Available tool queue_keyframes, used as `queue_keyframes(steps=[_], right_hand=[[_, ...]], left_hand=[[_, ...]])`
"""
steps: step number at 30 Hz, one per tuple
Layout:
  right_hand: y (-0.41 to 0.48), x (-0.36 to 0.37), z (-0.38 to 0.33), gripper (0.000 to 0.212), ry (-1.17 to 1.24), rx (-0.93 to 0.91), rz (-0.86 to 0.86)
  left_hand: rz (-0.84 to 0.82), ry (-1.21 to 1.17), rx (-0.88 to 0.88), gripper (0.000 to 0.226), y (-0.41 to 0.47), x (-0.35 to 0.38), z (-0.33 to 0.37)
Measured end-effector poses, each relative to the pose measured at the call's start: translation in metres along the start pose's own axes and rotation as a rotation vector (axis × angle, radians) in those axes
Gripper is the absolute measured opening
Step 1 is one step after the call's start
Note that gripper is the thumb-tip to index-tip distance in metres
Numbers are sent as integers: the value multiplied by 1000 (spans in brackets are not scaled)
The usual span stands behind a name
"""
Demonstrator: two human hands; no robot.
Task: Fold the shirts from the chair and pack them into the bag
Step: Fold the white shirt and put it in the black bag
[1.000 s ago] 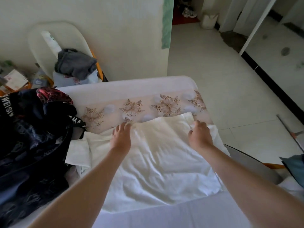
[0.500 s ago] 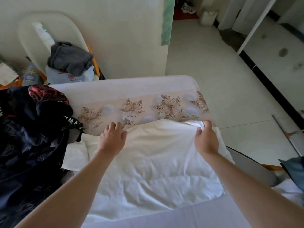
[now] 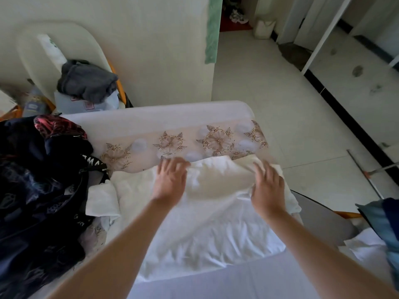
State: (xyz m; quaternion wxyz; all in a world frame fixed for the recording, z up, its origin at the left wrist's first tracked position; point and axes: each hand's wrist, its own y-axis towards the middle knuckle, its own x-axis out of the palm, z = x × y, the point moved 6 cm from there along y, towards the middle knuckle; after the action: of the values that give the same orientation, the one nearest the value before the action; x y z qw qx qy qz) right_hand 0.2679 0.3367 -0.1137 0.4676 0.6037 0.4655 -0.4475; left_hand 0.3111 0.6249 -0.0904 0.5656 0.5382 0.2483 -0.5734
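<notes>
Shirt lifted at its far edge by both hands

White shirt [image 3: 207, 229] is spread on the bed [image 3: 151, 124], its near part lying flat and wrinkled over the white sheet, its far edge raised and curled into a soft roll just below the floral band [image 3: 218, 141] of the cover. The left hand [image 3: 169, 180] is laid on the far edge at the left, fingers bent over the cloth; the right hand [image 3: 267, 186] is set on the same edge at the right, fingers spread. Both hands are blurred, so whether cloth is pinched cannot be told. A dark bag [image 3: 41, 190] is seen at the left of the bed, touching the shirt's sleeve. Behind the bed, a grey garment [image 3: 86, 83] is heaped on a pale chair [image 3: 32, 50] against the wall.
</notes>
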Motion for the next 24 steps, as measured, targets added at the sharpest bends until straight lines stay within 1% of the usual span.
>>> queue_keyframes(steps=[1, 2, 3, 4, 5, 6, 8, 10, 11, 13, 15, 18, 19, 20, 21, 22, 23, 24], right_hand=[[-12, 3, -7, 68, 5, -137, -6], [-25, 9, -13, 62, 17, -244, -35], [-39, 16, -14, 59, 14, -303, -83], [-51, 24, -11, 60, 2, -313, -134], [-62, 29, -4, 62, -14, -283, -161], [-71, 32, 7, 64, -22, -218, -163], [-86, 26, 30, 63, -2, -3, -111], [-97, 11, 44, 53, -18, 197, -43], [-102, 4, 46, 45, -32, 256, -32], [-108, -2, 48, 27, -28, 309, -27], [-108, -8, 49, 18, 49, 309, -15], [-107, -21, 55, 6, 420, 362, 36], [-109, -27, 58, 3, 537, 396, 47], [-112, -35, 60, 3, 613, 409, 65], [-115, -43, 63, 3, 622, 401, 82], [-118, -49, 68, 2, 587, 365, 95], [-121, -51, 71, 4, 506, 342, 73], [-126, -49, 76, 15, 416, 329, 25]], left_hand=[[-76, -4, 52, 25, -15, 13, 9], [-200, 23, 61, 32, -33, 27, 14], [-339, 86, 36, 44, -50, 40, 13], [-444, 153, -15, 58, -67, 48, 6], [-509, 187, -66, 67, -81, 53, -2], [-528, 185, -108, 72, -91, 53, -8], [-447, 151, -149, 71, -100, 42, -8], [-348, 118, -137, 64, -105, 29, 8], [-300, 83, -107, 60, -107, 25, 21], [-249, -4, -18, 52, -111, 21, 55], [-229, -81, 85, 44, -114, 22, 92], [-277, -103, 227, 35, -122, 31, 132], [-328, -80, 251, 39, -127, 37, 138], [-400, -45, 256, 49, -133, 43, 141], [-465, -8, 253, 64, -138, 49, 141], [-521, 11, 245, 78, -144, 54, 139], [-549, 14, 249, 88, -150, 58, 136], [-569, 16, 272, 92, -156, 59, 135]])
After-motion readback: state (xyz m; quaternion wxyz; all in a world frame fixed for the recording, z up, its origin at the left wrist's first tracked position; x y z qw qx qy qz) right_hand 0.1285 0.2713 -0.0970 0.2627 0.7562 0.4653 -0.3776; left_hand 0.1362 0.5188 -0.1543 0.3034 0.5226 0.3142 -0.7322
